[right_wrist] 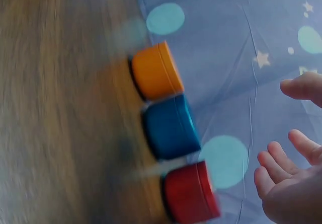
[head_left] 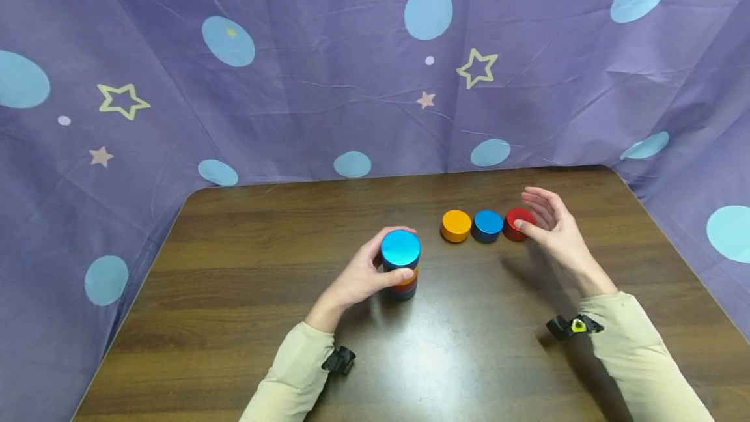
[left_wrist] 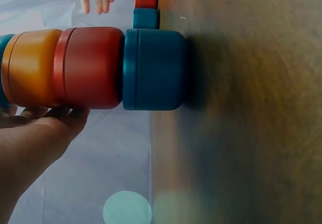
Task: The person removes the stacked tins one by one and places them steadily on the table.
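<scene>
Partly hidden by the left hand (head_left: 357,279), the stack (head_left: 402,272) shows four tins.

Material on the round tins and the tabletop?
Short round red tin beside the right hand, and the stacked tins the left hand grips: probably anodised or painted metal, judging by the satin sheen. Brown table: wood-grain surface, likely laminate, semi-gloss glare.
</scene>
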Motion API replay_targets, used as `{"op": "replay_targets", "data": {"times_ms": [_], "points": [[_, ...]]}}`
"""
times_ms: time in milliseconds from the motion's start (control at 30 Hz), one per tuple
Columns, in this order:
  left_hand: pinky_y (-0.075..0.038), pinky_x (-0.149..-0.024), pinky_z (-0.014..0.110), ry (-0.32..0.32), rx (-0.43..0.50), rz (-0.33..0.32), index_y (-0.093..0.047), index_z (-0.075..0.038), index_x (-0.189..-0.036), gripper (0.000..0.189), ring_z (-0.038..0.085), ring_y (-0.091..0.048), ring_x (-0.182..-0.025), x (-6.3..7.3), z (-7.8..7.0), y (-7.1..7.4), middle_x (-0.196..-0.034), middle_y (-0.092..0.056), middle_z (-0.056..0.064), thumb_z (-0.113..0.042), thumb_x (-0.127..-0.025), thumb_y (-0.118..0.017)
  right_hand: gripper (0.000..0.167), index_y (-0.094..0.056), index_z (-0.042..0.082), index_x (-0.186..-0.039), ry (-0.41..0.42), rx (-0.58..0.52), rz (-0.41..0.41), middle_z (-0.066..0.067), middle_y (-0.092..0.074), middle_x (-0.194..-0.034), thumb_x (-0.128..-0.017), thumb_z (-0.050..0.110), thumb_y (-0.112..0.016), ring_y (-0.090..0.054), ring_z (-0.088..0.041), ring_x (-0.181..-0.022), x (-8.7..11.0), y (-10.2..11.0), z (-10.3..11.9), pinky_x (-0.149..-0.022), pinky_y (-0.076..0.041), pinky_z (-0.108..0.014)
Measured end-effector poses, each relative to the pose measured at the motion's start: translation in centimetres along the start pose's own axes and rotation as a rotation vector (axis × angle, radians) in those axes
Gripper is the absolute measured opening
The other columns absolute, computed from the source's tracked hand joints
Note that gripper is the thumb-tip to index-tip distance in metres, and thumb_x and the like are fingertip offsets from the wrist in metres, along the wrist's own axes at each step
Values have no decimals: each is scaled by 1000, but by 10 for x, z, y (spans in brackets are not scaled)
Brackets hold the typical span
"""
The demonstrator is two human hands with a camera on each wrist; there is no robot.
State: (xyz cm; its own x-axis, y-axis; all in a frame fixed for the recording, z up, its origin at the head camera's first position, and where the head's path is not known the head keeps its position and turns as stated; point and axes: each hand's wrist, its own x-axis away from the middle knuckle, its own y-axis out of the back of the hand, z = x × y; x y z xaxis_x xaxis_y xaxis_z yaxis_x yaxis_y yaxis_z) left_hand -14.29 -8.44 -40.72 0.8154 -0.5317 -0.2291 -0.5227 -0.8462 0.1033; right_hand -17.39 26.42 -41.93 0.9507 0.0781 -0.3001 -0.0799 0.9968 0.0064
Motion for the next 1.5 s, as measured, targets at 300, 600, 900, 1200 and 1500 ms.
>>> {"op": "replay_targets", "data": {"times_ms": [300,600,900,1200,1500], "points": [[-42,-98,44,35,-32,29,-47,-8,-138,63,24,-52,-112,4,1,4,-128,-53,10,-23,-84,-77,59,-40,-1,-139,21,22,70,-1,-52,-129,-86,-15,-62,-47,-10,-122,1,-25,6,-104,-35,-23],[-39,-102,43,97,-88,47,-42,-6,-141,69,25,-50,-118,9,4,7,-131,-51,11,-13,-83,-77,59,-42,4,-138,52,37,141,-4,-52,-130,-86,-15,-62,-47,-14,-124,1,-46,10,-106,-32,-24],[-39,-102,45,110,-115,36,-42,-5,-142,64,27,-51,-118,10,5,4,-131,-52,14,-5,-85,-72,62,-39,-4,-137,46,130,259,-22,-47,-134,-83,-13,-67,-45,-30,-127,5,-72,13,-107,-33,-27],[-40,-101,43,124,-113,-4,-42,-3,-141,63,28,-52,-118,10,10,2,-129,-53,15,-2,-85,-71,65,-40,-3,-138,82,158,336,-18,-48,-135,-81,-10,-71,-44,-36,-127,11,-93,16,-107,-32,-30],[-40,-100,44,120,-116,-1,-43,-2,-141,62,28,-52,-118,11,10,2,-129,-54,16,0,-86,-70,66,-39,0,-140,119,135,402,-11,-49,-138,-82,-9,-71,-44,-27,-129,14,-112,28,-108,-32,-33]]}}
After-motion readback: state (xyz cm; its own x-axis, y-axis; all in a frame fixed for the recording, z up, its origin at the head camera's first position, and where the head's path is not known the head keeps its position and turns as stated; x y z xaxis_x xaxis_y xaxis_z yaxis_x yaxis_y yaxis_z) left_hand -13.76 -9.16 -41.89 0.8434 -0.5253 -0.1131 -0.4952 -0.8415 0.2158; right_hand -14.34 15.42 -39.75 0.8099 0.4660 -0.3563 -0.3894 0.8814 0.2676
